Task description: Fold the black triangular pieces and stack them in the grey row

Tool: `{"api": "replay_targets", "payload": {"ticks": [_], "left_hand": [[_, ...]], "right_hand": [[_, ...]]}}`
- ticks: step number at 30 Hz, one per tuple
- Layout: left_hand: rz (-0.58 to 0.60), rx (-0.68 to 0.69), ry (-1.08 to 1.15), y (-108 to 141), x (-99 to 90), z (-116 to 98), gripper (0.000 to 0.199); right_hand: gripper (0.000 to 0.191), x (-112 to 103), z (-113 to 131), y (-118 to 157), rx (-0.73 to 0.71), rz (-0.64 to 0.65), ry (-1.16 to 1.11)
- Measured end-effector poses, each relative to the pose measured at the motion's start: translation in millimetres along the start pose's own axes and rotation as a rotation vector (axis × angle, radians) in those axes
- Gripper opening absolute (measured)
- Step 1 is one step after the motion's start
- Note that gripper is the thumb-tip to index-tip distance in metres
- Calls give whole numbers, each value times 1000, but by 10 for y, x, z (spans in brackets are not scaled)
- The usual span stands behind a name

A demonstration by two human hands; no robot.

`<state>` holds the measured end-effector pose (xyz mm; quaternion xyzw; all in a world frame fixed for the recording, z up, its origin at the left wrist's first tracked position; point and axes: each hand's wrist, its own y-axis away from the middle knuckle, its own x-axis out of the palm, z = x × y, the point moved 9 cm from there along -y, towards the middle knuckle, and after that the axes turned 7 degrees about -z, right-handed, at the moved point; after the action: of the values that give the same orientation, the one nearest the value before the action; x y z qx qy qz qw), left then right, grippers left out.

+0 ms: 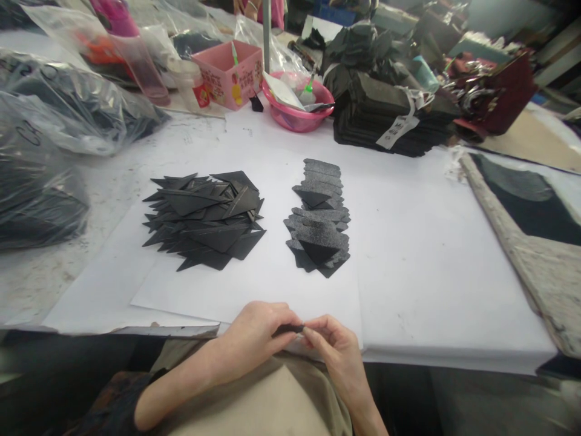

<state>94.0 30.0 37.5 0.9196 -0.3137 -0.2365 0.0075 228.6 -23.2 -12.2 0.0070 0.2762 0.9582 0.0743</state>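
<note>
At the table's front edge my left hand (264, 330) is closed around a small black piece (288, 329), which looks folded or seen edge-on. My right hand (333, 342) pinches the other end of that piece between thumb and fingers. Beyond my hands lies a row of overlapping grey-speckled black pieces (319, 221), with a few plain black faces turned up. Left of the row is a loose heap of pointed black pieces (204, 218). Most of the held piece is hidden by my fingers.
White paper (422, 266) covers the table. Behind stand a pink basin (297, 118), a pink box (231, 75), a bottle (136, 60) and a tied black stack (385, 115). Plastic bags (40, 169) lie left; a worn board (521, 242) lies right. Another person's hand (251, 9) shows far back.
</note>
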Motion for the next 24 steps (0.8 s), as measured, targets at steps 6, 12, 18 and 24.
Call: {"api": "replay_targets", "payload": {"ticks": [6, 12, 18, 24], "left_hand": [[-24, -98, 107, -73, -18, 10, 10], [-15, -140, 260, -90, -34, 21, 13], [0, -158, 304, -104, 16, 65, 15], [-5, -148, 300, -112, 20, 60, 15]], "right_hand": [[30, 35, 87, 17, -44, -17, -59], [32, 51, 38, 29, 6, 15, -115], [33, 27, 47, 13, 2, -12, -91], [33, 44, 100, 3, -14, -9, -62]]}}
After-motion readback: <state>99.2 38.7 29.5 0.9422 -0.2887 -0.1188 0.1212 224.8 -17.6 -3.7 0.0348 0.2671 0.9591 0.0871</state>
